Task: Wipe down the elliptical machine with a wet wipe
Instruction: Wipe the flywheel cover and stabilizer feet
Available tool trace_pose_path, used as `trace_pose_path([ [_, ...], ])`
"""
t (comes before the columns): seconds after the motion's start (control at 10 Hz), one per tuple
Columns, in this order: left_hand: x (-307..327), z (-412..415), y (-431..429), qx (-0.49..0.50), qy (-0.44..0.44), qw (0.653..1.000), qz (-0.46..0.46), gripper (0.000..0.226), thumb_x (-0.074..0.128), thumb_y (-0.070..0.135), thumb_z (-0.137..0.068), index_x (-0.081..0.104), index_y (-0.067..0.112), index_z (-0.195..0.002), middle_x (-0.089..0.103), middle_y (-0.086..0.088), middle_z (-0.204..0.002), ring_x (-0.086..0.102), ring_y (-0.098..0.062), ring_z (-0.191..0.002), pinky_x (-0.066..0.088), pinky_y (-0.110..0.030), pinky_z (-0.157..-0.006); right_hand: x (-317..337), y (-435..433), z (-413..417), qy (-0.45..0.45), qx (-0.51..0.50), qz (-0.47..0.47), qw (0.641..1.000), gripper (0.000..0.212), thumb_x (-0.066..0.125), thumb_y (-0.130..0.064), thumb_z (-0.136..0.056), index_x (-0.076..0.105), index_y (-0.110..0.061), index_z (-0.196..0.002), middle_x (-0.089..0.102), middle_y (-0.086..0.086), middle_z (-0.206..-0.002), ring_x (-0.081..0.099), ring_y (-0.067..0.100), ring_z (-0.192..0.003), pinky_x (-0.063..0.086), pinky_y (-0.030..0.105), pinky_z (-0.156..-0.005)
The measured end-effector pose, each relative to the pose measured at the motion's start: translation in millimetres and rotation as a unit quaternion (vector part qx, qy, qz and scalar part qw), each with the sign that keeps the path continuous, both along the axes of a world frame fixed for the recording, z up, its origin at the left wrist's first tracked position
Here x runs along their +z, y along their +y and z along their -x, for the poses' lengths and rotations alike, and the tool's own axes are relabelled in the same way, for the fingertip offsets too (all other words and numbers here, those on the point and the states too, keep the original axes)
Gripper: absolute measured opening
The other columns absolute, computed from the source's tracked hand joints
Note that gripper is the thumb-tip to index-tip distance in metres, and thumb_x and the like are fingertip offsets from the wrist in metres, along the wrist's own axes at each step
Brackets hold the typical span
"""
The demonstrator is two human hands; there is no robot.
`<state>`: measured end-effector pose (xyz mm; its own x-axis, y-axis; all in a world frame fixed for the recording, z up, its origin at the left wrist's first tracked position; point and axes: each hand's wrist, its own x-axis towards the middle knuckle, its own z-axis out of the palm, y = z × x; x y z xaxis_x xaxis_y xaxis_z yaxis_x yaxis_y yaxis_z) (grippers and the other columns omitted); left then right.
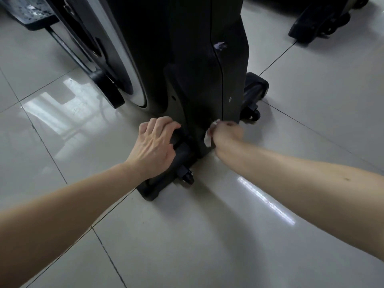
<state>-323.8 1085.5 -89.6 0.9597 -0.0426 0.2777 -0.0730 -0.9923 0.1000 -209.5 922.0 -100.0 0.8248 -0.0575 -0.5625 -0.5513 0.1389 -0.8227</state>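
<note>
The black elliptical machine point(187, 59) rises from the tiled floor in the upper middle of the view, with a white-rimmed flywheel point(133, 80) on its left side. Its black front base bar point(166, 175) with small wheels lies across the floor below. My left hand point(153, 146) rests on top of this bar, fingers curled over it. My right hand point(226, 134) is closed on a crumpled white wet wipe point(208, 136) and presses it against the lower edge of the black housing.
Glossy grey floor tiles point(228, 235) surround the machine. A black pedal point(31, 13) shows at the top left. Another black wheeled object point(320, 23) sits at the top right. The far end of the base bar point(255, 90) sticks out right of the housing.
</note>
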Motion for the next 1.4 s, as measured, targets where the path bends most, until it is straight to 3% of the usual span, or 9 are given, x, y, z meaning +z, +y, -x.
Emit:
trace_pose_path([
  [0.2, -1.3, -6.0, 1.7, -0.008, 0.007, 1.0, -0.009, 0.06, 0.069, 0.008, -0.075, 0.052, 0.009, -0.133, 0.047, -0.01, -0.128, 0.045, -0.029, -0.115, 0.03, -0.042, -0.105, 73.3, -10.6, -1.1, -0.082, 0.031, -0.08, 0.993, 0.005, 0.065, 0.003, -0.095, 0.067, 0.0, -0.098, 0.067, 0.01, -0.08, 0.063, 0.007, -0.051, 0.055, 0.018, -0.051],
  [0.5, -1.9, 8.5, 8.8, -0.008, 0.023, 1.0, -0.008, 0.062, 0.069, 0.007, -0.073, 0.053, 0.009, -0.133, 0.047, -0.007, -0.128, 0.047, -0.027, -0.113, 0.032, -0.041, -0.104, -26.4, 6.8, 38.8, 0.07, 0.05, -0.028, 0.996, 0.023, 0.054, 0.005, -0.1, 0.057, -0.016, -0.091, 0.053, -0.002, -0.079, 0.059, 0.003, -0.058, 0.045, 0.011, -0.053],
  [0.6, 2.8, 16.4, 18.2, 0.007, 0.037, 0.999, -0.022, 0.063, 0.068, 0.008, -0.073, 0.052, 0.01, -0.134, 0.047, -0.008, -0.129, 0.047, -0.028, -0.115, 0.035, -0.044, -0.103, -50.3, -0.2, 28.4, 0.07, 0.262, 0.027, 0.962, 0.022, 0.041, -0.013, -0.105, 0.056, -0.018, -0.09, 0.052, 0.004, -0.086, 0.061, 0.008, -0.071, 0.039, 0.018, -0.076],
  [0.7, 15.5, 18.6, 22.5, 0.033, 0.036, 0.998, -0.028, 0.062, 0.067, 0.009, -0.077, 0.05, 0.009, -0.136, 0.046, -0.01, -0.131, 0.047, -0.031, -0.12, 0.035, -0.046, -0.104, -42.3, 0.5, 32.7, 0.016, 0.259, 0.103, 0.96, 0.032, 0.044, -0.031, -0.102, 0.065, -0.007, -0.098, 0.063, 0.007, -0.085, 0.061, 0.029, -0.078, 0.034, 0.005, -0.082],
  [0.8, 32.5, 18.7, 19.7, 0.046, 0.027, 0.998, -0.03, 0.061, 0.065, 0.011, -0.079, 0.049, 0.009, -0.137, 0.044, -0.009, -0.133, 0.043, -0.03, -0.125, 0.032, -0.046, -0.106, 2.2, 34.6, 27.2, 0.221, -0.119, -0.202, 0.947, 0.02, 0.044, -0.021, -0.104, 0.054, -0.007, -0.115, 0.058, 0.011, -0.126, 0.058, 0.033, -0.112, 0.053, 0.016, -0.088],
  [0.9, 48.4, 15.1, 12.4, 0.048, 0.006, 0.999, -0.025, 0.06, 0.063, 0.013, -0.079, 0.048, 0.011, -0.137, 0.043, -0.007, -0.133, 0.041, -0.027, -0.125, 0.03, -0.044, -0.107, 29.0, 43.1, 35.1, 0.252, -0.179, -0.261, 0.915, 0.026, 0.045, -0.009, -0.104, 0.047, -0.009, -0.13, 0.044, 0.008, -0.145, 0.054, 0.027, -0.128, 0.048, 0.031, -0.108],
  [1.0, 65.4, 8.9, 2.9, 0.051, -0.022, 0.998, -0.016, 0.06, 0.063, 0.013, -0.078, 0.048, 0.014, -0.136, 0.042, -0.005, -0.132, 0.041, -0.025, -0.123, 0.03, -0.042, -0.106, 71.7, 34.2, 38.2, 0.169, -0.05, -0.17, 0.969, 0.03, 0.043, -0.014, -0.106, 0.051, -0.005, -0.134, 0.058, 0.01, -0.129, 0.066, 0.031, -0.106, 0.053, 0.038, -0.103],
  [1.1, 86.5, -0.1, -9.3, 0.041, -0.071, 0.997, 0.006, 0.057, 0.063, 0.011, -0.077, 0.051, 0.014, -0.133, 0.044, -0.004, -0.129, 0.043, -0.024, -0.119, 0.029, -0.039, -0.103, 103.2, 22.5, 40.7, 0.169, -0.043, -0.289, 0.941, 0.02, 0.045, -0.006, -0.106, 0.059, 0.001, -0.118, 0.068, 0.018, -0.082, 0.068, 0.021, -0.066, 0.058, 0.033, -0.095],
  [1.4, 145.0, -31.5, -55.0, 0.039, -0.116, 0.988, 0.09, 0.032, 0.049, 0.028, -0.101, 0.061, 0.017, -0.128, 0.061, 0.003, -0.123, 0.054, -0.017, -0.114, 0.038, -0.035, -0.099, 116.5, -35.4, 2.4, -0.047, 0.168, -0.281, 0.944, 0.015, 0.048, 0.003, -0.104, 0.06, 0.0, -0.113, 0.071, 0.02, -0.111, 0.074, 0.028, -0.097, 0.062, 0.038, -0.079],
])
